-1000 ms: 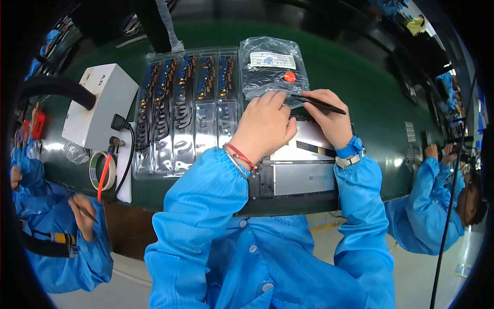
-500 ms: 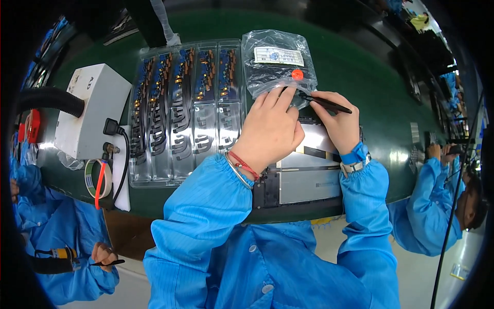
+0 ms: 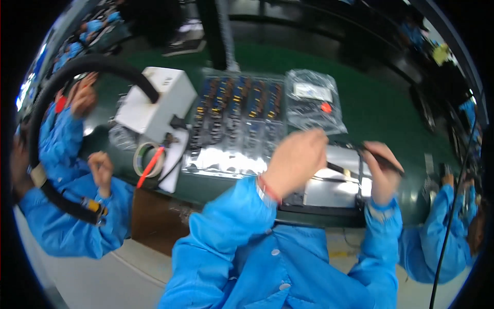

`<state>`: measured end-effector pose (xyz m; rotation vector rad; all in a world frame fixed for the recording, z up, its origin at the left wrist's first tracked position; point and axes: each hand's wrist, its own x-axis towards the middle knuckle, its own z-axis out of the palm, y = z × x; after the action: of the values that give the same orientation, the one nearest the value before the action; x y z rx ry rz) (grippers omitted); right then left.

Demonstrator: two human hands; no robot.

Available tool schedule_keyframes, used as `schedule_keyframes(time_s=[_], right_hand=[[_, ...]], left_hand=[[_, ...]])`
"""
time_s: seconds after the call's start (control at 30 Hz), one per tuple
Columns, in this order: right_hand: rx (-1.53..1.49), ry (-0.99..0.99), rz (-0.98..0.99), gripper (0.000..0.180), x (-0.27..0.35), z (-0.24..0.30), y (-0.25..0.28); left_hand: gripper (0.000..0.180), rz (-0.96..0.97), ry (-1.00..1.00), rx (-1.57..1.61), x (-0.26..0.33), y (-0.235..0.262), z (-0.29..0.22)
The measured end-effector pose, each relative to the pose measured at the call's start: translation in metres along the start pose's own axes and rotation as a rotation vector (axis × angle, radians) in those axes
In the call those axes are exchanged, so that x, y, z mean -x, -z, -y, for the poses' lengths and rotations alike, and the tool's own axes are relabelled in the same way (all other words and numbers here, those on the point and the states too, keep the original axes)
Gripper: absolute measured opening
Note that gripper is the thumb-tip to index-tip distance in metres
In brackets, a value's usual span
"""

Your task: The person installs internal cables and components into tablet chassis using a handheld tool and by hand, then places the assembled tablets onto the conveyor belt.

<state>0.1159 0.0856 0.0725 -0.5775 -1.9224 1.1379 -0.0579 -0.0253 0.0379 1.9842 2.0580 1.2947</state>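
My left hand (image 3: 297,160), a little blurred, is over the left part of an opened electronic device (image 3: 329,193). Its fingers are curled together, and whatever they hold is hidden. In my right hand (image 3: 383,175) are black tweezers (image 3: 389,164), held above the device's right side. The device has a dark frame, with large silver panels and black strips inside. Beyond my left hand lies a clear plastic bag (image 3: 309,113) bearing a white label and a round orange sticker.
Left of the bag, a clear tray (image 3: 231,166) carries rows of flex cables. Further left are a white box (image 3: 149,110) with a black hose (image 3: 116,63), a tape roll (image 3: 140,158) and an orange-red strip (image 3: 150,168). People in blue work at both sides.
Both hands have left the plastic bag and come back over the device, the right still with the tweezers. The whole view has shifted, and a neighbour's hands have risen at left.
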Motion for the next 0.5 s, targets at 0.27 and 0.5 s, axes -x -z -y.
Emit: schedule_keyframes(time_s=[0.27,0.5], right_hand=[[-0.951,-0.364,0.002,0.018,0.124,0.037,-0.045],[-1.477,-1.069,0.655,0.025,0.143,0.078,-0.275]], left_hand=[[0.035,-0.42,0.466,0.958,0.18,0.089,-0.011],[0.039,-1.136,0.596,1.418,0.256,0.143,0.045]])
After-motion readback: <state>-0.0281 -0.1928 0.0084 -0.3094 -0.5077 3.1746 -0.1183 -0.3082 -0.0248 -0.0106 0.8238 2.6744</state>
